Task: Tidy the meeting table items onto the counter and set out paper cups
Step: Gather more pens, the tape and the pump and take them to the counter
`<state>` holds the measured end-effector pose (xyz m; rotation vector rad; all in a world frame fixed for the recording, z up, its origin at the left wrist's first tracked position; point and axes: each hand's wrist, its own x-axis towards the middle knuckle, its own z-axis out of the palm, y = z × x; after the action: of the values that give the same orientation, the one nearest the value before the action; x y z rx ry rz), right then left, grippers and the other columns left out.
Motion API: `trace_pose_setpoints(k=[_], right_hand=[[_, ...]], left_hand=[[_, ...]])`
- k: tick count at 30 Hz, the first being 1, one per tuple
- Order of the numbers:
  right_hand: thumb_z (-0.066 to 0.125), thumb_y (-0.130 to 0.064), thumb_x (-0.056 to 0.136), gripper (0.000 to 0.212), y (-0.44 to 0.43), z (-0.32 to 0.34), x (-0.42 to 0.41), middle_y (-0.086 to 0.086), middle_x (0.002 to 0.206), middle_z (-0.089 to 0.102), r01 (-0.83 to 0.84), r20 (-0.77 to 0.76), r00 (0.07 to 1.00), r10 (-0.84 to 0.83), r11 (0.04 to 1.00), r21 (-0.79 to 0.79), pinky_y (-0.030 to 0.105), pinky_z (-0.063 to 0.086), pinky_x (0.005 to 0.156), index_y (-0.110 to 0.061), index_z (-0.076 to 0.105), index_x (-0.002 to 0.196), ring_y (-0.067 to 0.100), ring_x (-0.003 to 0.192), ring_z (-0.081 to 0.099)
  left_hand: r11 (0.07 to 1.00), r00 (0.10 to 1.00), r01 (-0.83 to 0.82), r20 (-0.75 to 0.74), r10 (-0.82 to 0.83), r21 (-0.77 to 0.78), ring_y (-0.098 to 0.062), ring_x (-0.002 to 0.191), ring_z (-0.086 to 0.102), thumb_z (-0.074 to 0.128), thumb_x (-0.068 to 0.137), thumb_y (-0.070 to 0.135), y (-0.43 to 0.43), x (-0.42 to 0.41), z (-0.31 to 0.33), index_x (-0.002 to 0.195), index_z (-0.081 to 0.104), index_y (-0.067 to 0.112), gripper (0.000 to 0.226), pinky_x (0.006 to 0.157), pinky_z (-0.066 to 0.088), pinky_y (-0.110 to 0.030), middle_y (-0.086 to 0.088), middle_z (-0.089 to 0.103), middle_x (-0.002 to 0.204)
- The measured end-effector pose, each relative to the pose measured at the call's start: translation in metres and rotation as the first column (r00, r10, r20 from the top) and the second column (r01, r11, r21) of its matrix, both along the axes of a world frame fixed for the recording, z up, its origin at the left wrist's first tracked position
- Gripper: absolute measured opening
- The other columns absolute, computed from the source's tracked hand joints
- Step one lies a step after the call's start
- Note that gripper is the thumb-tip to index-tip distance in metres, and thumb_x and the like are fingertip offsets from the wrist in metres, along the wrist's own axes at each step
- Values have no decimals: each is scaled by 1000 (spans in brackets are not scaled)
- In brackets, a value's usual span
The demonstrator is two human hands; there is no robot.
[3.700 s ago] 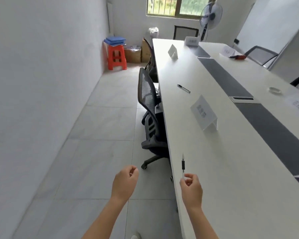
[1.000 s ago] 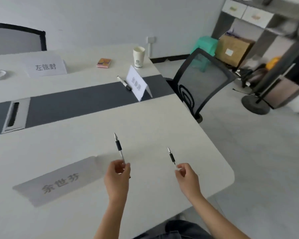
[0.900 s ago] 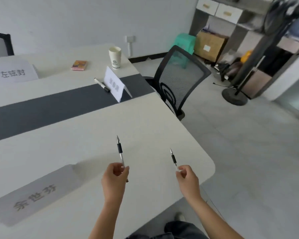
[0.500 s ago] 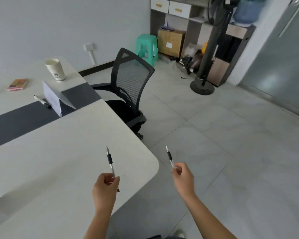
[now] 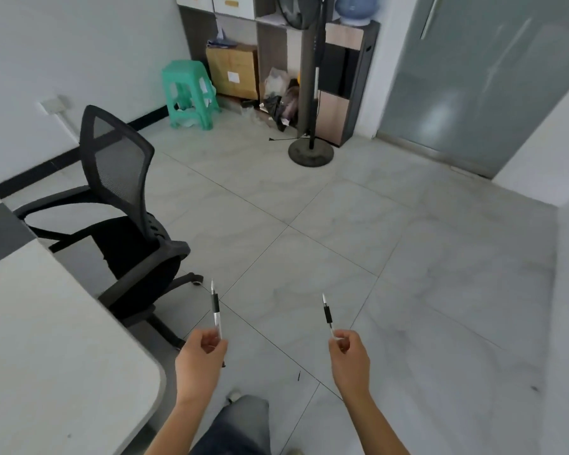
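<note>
My left hand [image 5: 199, 359] is closed around a white pen with a black grip [image 5: 215, 307], its tip pointing up. A second pen of the same kind [image 5: 327, 312] stands upright in my right hand [image 5: 350, 357], pinched at its lower end. Both hands are out over the tiled floor, to the right of the white meeting table's rounded corner [image 5: 56, 362]. The counter and the paper cups are out of view.
A black mesh office chair [image 5: 125, 211] stands at the table's end, close to my left. Far ahead are a green stool [image 5: 191, 93], a cardboard box [image 5: 234, 70], a standing fan [image 5: 311, 93] and shelving. A frosted glass door [image 5: 480, 70] is at the right.
My view has swung right, away from the table toward the open floor and shelving. Earlier only my right hand held a pen; both hands now carry one.
</note>
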<state>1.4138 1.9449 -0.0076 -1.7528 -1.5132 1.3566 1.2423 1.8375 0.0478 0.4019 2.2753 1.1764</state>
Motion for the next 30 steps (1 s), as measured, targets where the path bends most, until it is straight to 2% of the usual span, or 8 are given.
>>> trace_pose_setpoints(k=[8, 12, 17, 19, 21, 24, 27, 30], right_hand=[[49, -13, 90, 7, 107, -3, -37, -9, 73, 53, -16, 44, 999, 16, 1000, 3, 17, 37, 58, -20, 49, 93, 7, 66, 50], [47, -14, 91, 7, 187, 4, -88, -9, 73, 53, -111, 86, 991, 106, 992, 62, 17, 39, 57, -21, 48, 91, 7, 63, 49], [50, -14, 90, 13, 284, 23, -152, -7, 67, 53, -115, 54, 993, 109, 985, 126, 22, 38, 57, -25, 48, 83, 10, 59, 48], [50, -15, 90, 12, 311, 24, -175, -7, 67, 53, -126, 52, 991, 121, 986, 108, 21, 38, 57, -24, 48, 82, 10, 60, 48], [50, -15, 90, 11, 333, 19, -197, -6, 67, 53, -141, 55, 989, 137, 987, 77, 21, 37, 55, -23, 49, 83, 10, 58, 47], [49, -12, 90, 10, 376, 15, -232, -5, 66, 53, -172, 49, 984, 169, 984, 53, 21, 37, 55, -21, 49, 84, 10, 58, 46], [49, -12, 90, 9, 431, 9, -275, -7, 70, 54, -224, 47, 974, 221, 973, 62, 22, 39, 60, -20, 50, 87, 8, 62, 49], [48, -11, 90, 10, 494, 12, -322, -7, 70, 54, -288, 43, 958, 285, 952, 102, 18, 38, 57, -20, 51, 86, 8, 61, 49]], left_hand=[[1000, 1000, -12, -11, 13, 7, -7, 67, 53, 59, 84, 4, 112, -45, -9, 89, 56, 12, 10, 55, 35, -15, 6, 57, 74], [998, 998, -62, -12, 63, 26, -17, 71, 54, 60, 84, 6, 188, -99, -14, 89, 56, 11, 8, 61, 37, -25, 2, 58, 75], [990, 994, -105, 0, 106, 94, -23, 71, 57, 60, 83, 6, 290, -168, -10, 89, 55, 11, 9, 69, 42, -31, -7, 61, 81], [989, 993, -121, 4, 121, 89, -27, 73, 59, 60, 83, 6, 322, -189, -10, 88, 56, 10, 8, 68, 45, -31, -7, 62, 78], [987, 991, -134, 13, 133, 91, -23, 67, 58, 60, 82, 6, 346, -205, -8, 87, 57, 10, 7, 61, 45, -28, -2, 60, 71], [983, 988, -154, 25, 153, 100, -20, 65, 56, 60, 82, 5, 378, -226, -11, 86, 56, 11, 8, 60, 43, -26, -1, 60, 73], [973, 975, -217, 70, 212, 81, -13, 59, 53, 59, 83, 3, 415, -257, -19, 87, 56, 8, 7, 53, 37, -19, -2, 57, 72], [954, 960, -278, 71, 271, 109, -15, 57, 53, 59, 84, 3, 466, -302, -20, 91, 57, 5, 8, 52, 37, -20, -3, 56, 70]])
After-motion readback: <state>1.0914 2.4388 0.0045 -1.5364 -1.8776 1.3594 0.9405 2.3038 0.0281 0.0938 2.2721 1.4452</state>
